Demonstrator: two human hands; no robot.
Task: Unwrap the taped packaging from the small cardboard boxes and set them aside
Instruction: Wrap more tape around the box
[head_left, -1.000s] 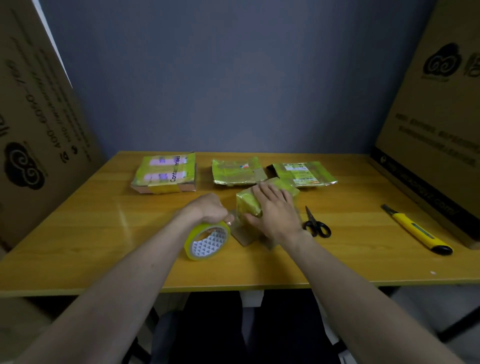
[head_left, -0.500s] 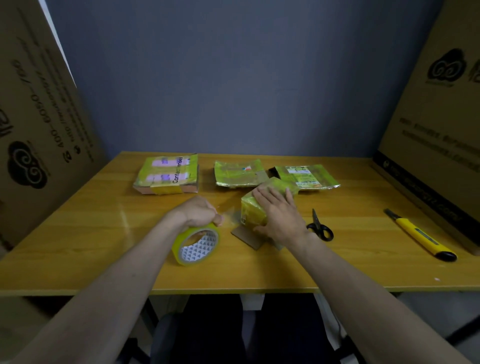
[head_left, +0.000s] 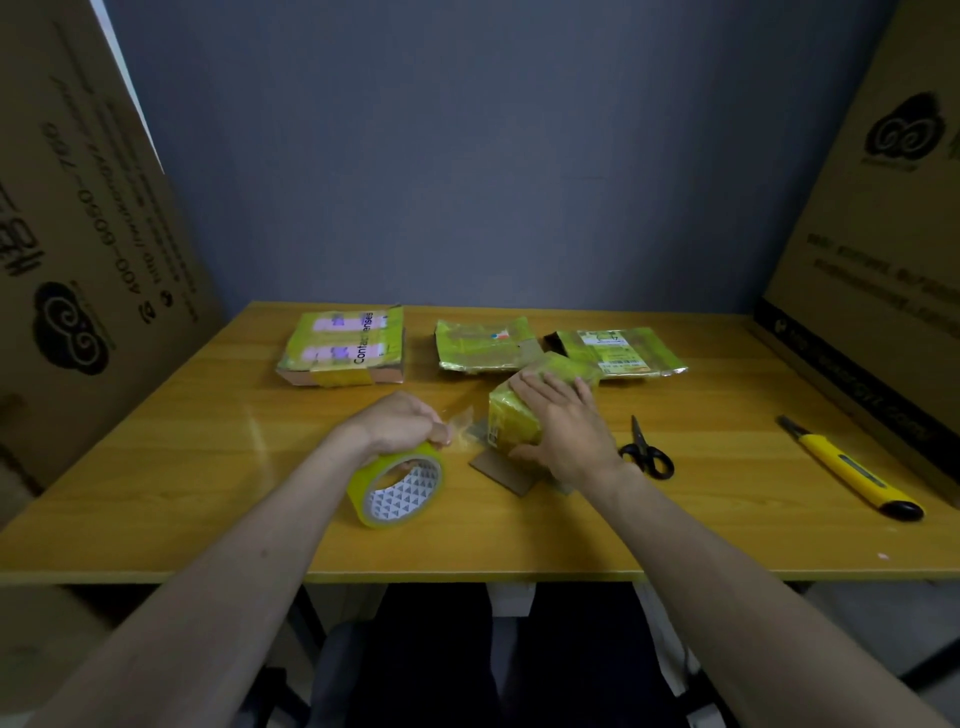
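Observation:
A small cardboard box (head_left: 511, 418) wrapped in yellow-green tape stands near the middle of the wooden table (head_left: 208, 467). My right hand (head_left: 563, 426) lies over its top and right side, fingers spread, thumb at its lower front. My left hand (head_left: 400, 423) grips a yellow tape roll (head_left: 397, 486) from above. A clear strip of tape (head_left: 465, 428) stretches from the roll to the box's left face. A brown cardboard flap (head_left: 501, 473) lies flat in front of the box.
Three taped packages lie along the back: a box (head_left: 343, 345) at left, a flat one (head_left: 483, 345) in the middle, another (head_left: 618, 351) at right. Black scissors (head_left: 647, 454) and a yellow utility knife (head_left: 852, 467) lie to the right. Large cardboard sheets (head_left: 78, 260) flank both sides.
My left hand has drawn the tape roll leftward and away from the box, stretching a strip of tape between them. My right hand stays on the box.

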